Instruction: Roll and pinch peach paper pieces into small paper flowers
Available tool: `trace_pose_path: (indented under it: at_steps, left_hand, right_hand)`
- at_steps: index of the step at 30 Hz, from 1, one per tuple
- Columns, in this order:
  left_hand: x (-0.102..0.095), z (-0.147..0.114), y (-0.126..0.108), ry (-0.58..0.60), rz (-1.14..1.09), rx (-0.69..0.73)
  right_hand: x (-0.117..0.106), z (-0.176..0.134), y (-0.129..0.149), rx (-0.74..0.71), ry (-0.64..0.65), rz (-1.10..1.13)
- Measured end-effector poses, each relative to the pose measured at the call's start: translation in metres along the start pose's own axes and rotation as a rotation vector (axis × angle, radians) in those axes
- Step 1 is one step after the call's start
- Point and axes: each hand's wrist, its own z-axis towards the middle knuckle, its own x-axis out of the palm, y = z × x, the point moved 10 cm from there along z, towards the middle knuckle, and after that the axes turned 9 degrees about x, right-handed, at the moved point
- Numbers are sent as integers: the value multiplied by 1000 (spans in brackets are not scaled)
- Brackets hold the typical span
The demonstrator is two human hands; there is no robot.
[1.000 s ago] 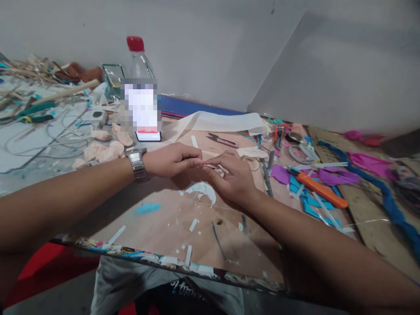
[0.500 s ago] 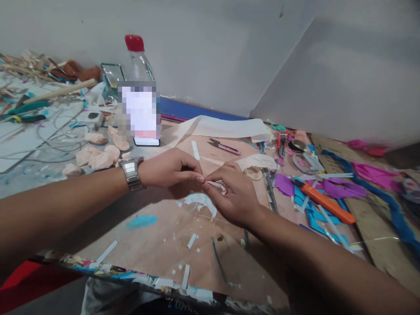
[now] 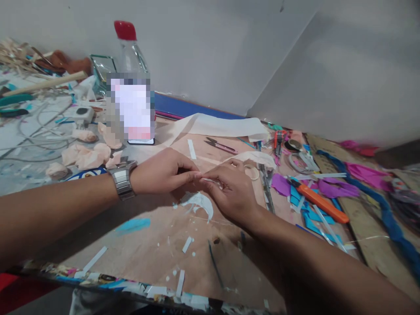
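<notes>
Over the middle of the board, my left hand [image 3: 164, 173] and my right hand [image 3: 231, 188] meet at the fingertips, both closed in a pinch. Between them shows the edge of a small white strip [image 3: 206, 179], mostly hidden by my fingers; it looks like paper. Just below lies a patch of dried white paint or glue [image 3: 201, 202] on the board [image 3: 147, 258]. Behind my hands rest a pair of thread snips [image 3: 220, 145] and a long piece of white paper [image 3: 226, 127]. A roll of tape [image 3: 252, 172] sits beyond my right hand.
A phone [image 3: 141, 141] with a blurred screen leans on a red-capped bottle [image 3: 126, 30]. To the right lie an orange cutter [image 3: 323, 202] and purple scraps [image 3: 339, 187]. Crumpled peach pieces [image 3: 87, 155] are at left. Short white strips [image 3: 180, 282] lie near the front edge.
The view has shifted, so the whole table sits slightly further left. Both hands keep their pinch at the same spot over the board; less of the white strip shows.
</notes>
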Motion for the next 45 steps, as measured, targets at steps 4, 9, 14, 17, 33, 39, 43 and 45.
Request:
trace_pose_path:
  at_steps: [4, 9, 14, 17, 33, 39, 43, 45]
  left_hand:
    - [5, 0, 1, 34, -6, 4]
    - [3, 3, -3, 29, 33, 59]
    - [5, 2, -4, 45, -13, 40]
    - [9, 0, -2, 73, -72, 10]
    - [19, 0, -5, 141, -93, 94]
    - [21, -1, -6, 158, -151, 65]
    - [21, -2, -3, 154, -163, 59]
    - [22, -3, -1, 160, -177, 48]
  right_hand:
    - [-1, 2, 0, 2, 1, -12]
    - [-6, 2, 2, -17, -52, -40]
    - [-4, 0, 3, -25, -30, -2]
    - [-6, 0, 3, -15, -47, 51]
    - [-5, 1, 8, 27, -37, 111]
    - [-6, 0, 12, -5, -42, 99]
    - [-7, 0, 14, -24, -47, 93]
    - [-7, -1, 16, -32, -49, 101]
